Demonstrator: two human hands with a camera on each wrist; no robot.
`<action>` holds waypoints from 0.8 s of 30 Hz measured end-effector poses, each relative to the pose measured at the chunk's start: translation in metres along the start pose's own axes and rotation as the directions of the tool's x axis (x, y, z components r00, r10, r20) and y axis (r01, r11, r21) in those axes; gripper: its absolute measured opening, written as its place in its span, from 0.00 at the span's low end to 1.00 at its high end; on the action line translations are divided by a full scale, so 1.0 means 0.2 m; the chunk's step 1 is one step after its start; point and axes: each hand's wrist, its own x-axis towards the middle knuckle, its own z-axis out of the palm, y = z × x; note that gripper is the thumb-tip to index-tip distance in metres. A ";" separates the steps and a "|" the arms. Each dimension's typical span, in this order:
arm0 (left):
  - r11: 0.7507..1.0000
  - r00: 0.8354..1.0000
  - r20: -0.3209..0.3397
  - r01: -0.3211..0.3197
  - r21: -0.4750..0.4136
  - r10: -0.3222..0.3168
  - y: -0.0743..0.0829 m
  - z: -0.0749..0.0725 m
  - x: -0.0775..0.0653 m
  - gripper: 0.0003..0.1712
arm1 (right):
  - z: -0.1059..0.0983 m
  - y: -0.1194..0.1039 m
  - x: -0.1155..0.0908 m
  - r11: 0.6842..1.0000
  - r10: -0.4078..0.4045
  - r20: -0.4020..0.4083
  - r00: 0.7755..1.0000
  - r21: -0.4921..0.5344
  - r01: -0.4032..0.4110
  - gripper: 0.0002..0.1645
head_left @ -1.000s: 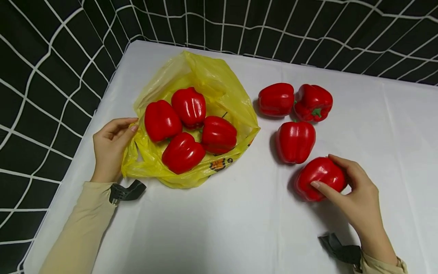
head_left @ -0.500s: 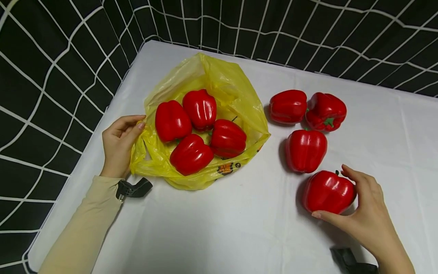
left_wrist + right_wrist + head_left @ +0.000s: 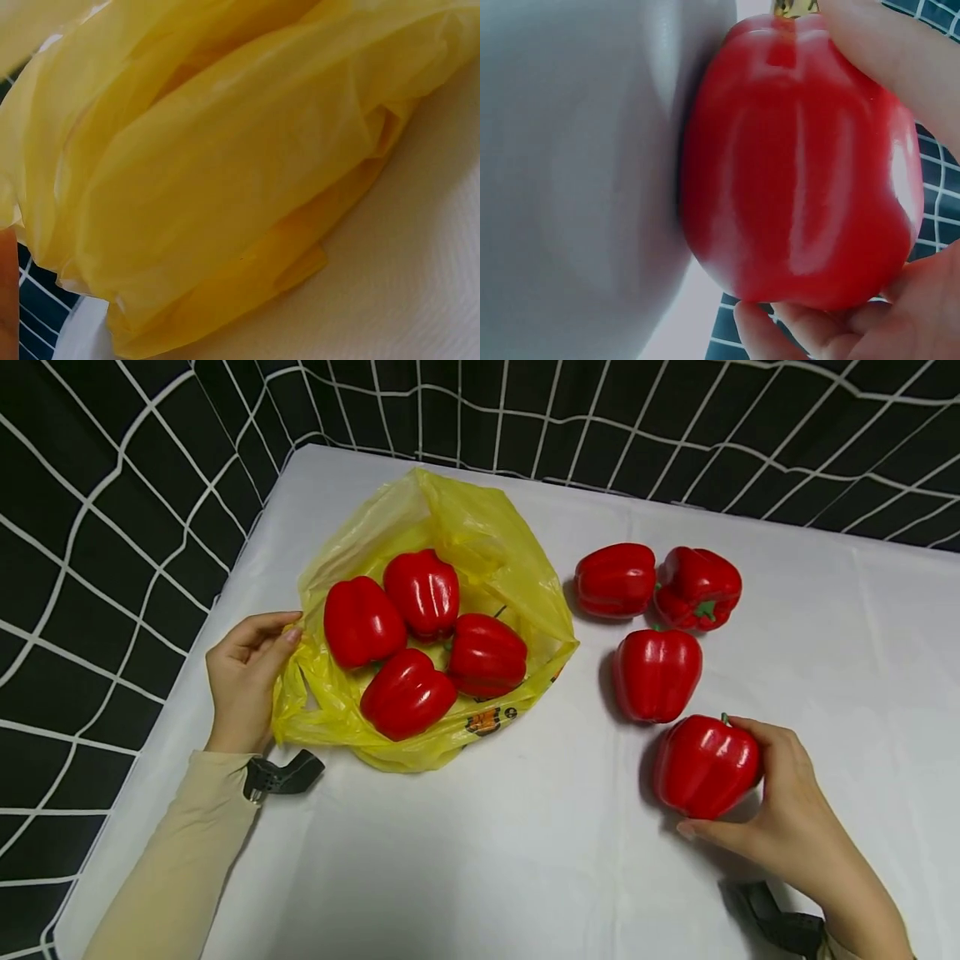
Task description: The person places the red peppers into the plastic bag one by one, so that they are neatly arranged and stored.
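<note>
In the head view my left hand (image 3: 243, 681) pinches the left rim of a yellow plastic bag (image 3: 495, 535), which lies spread with its mouth up. Inside sit several red bell peppers (image 3: 363, 622). The left wrist view is filled by the folded side of the bag (image 3: 217, 172). To the right, my right hand (image 3: 798, 814) holds a red bell pepper (image 3: 705, 768) between thumb and fingers, its green stem pointing away from me. From the right wrist, this bell pepper (image 3: 795, 165) is seen close against the white cloth, with fingers curled at its lower end.
Three more red bell peppers (image 3: 657, 675) lie grouped beyond the held one, right of the bag. They rest on a white-covered table (image 3: 465, 852). White netting (image 3: 157, 585) over black cloth borders the table at the left and back.
The pepper in my right hand has been turned, so that its hidden stem now shows at the far end. My left hand keeps its pinch on the bag. The head view has shifted slightly.
</note>
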 end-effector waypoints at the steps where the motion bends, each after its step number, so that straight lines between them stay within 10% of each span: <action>1: 1.000 1.000 -0.002 0.002 -0.006 -0.002 0.00 0.00 0.00 0.07 | 0.00 0.00 0.00 1.000 0.001 -0.004 1.000 0.005 -0.001 0.74; 24: 0.996 1.000 -0.025 0.013 -0.086 -0.016 0.00 0.01 0.00 0.08 | -0.09 -0.11 0.00 0.988 0.138 -0.103 0.985 0.077 -0.130 0.66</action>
